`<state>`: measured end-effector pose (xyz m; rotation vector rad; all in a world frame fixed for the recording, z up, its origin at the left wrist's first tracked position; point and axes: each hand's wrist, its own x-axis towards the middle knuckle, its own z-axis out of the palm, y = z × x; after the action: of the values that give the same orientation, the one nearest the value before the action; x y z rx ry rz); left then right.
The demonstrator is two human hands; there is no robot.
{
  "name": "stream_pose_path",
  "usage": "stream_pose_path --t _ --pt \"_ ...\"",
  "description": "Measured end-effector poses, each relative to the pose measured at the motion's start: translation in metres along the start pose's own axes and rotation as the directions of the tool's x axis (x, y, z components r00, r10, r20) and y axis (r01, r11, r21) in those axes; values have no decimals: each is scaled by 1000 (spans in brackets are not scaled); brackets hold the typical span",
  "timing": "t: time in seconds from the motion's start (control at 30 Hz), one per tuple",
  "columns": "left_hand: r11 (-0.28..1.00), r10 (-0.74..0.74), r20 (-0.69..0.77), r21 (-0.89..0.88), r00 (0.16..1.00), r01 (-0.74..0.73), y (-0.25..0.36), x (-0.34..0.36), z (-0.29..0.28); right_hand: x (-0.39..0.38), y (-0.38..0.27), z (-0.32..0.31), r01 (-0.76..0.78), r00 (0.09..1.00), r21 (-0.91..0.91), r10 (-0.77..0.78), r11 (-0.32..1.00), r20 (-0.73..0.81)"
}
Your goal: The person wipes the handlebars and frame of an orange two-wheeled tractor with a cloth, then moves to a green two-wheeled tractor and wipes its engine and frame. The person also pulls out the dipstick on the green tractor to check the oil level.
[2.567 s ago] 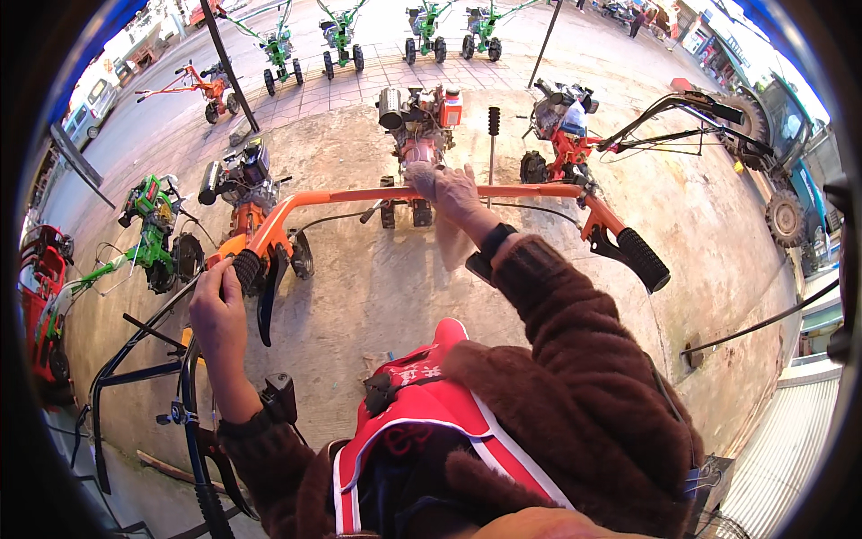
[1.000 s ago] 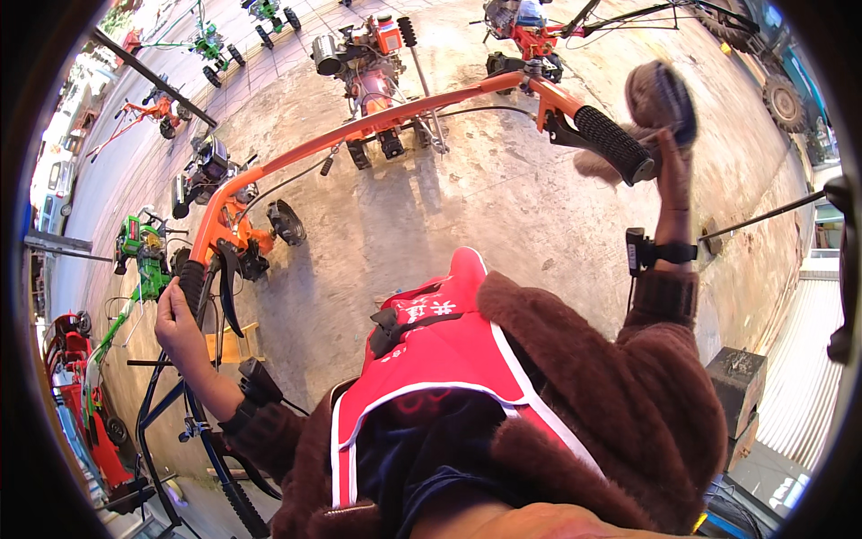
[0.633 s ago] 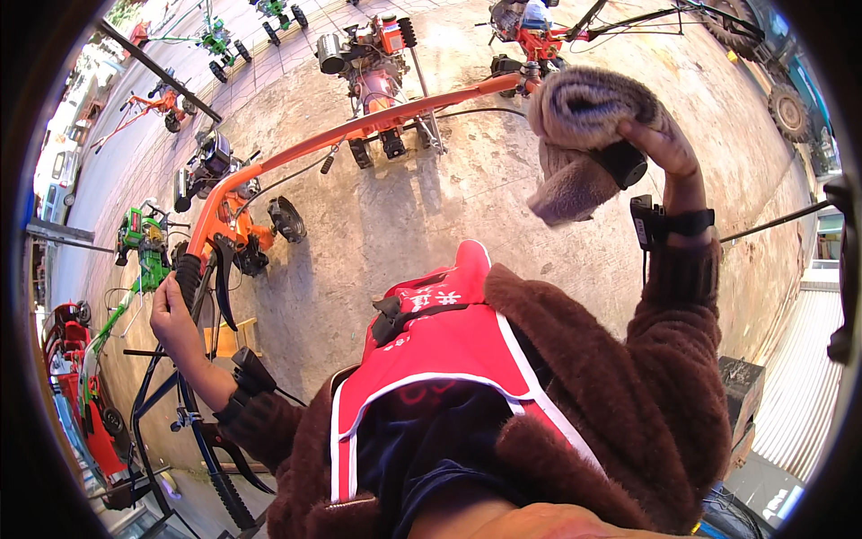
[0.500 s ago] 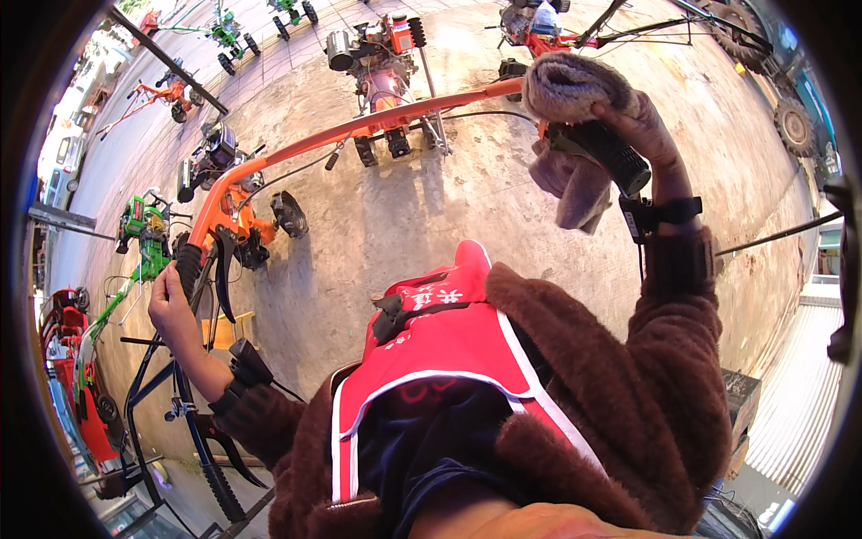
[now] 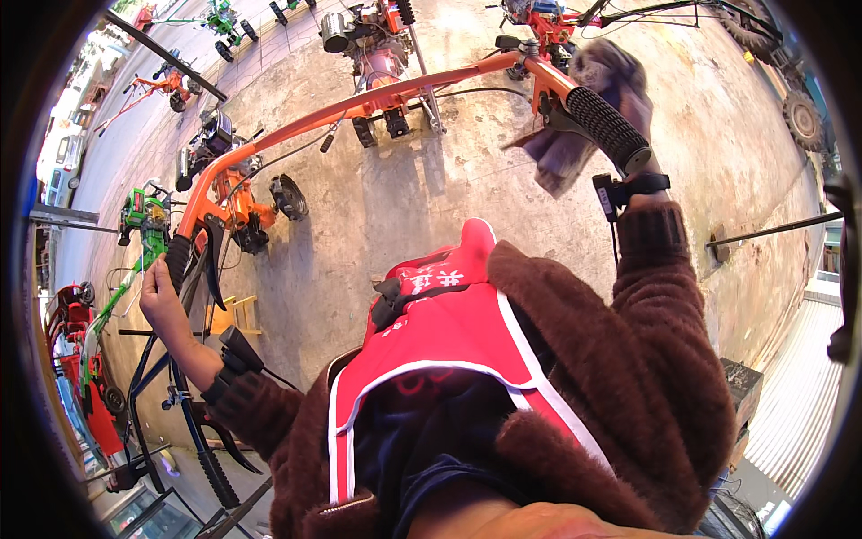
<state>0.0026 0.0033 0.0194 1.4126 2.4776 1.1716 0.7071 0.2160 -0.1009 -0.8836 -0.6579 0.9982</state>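
Note:
An orange handlebar (image 5: 377, 88) arches across the view, with a black rubber grip at each end and levers beneath. My left hand (image 5: 160, 292) is closed on the left grip (image 5: 177, 259). My right hand (image 5: 639, 126) holds a grey-brown cloth (image 5: 603, 70) at the far side of the right grip (image 5: 602, 124); that grip hides much of my fingers, and part of the cloth hangs below the lever. Below me are my brown sleeves and a red apron (image 5: 422, 323).
Several tillers stand beyond the bar, among them orange (image 5: 250, 216), green (image 5: 144, 216) and red (image 5: 549, 27) ones. A tractor wheel (image 5: 801, 121) is at the right. Black frames (image 5: 193, 422) lie beside my left arm, and a dark box (image 5: 743, 386) sits at the lower right.
My right hand and the cloth have shifted up and behind the right grip since half a second ago. Earlier that hand was at the bar's middle. My left hand stays on its grip.

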Motion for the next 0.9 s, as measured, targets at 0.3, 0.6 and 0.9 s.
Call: stream_pose_path --t 0.3,0.6,0.9 --pt "999 52 0 13 999 -52 -5 3 0 -50 -43 -68 -172 984 -83 175 982 31" --pt "998 61 -8 -3 998 -61 -6 4 1 -120 -31 20 -248 920 -141 279 958 277" --pt "997 80 -12 -22 997 -80 -5 3 2 -142 -42 51 -172 931 -24 170 985 322"
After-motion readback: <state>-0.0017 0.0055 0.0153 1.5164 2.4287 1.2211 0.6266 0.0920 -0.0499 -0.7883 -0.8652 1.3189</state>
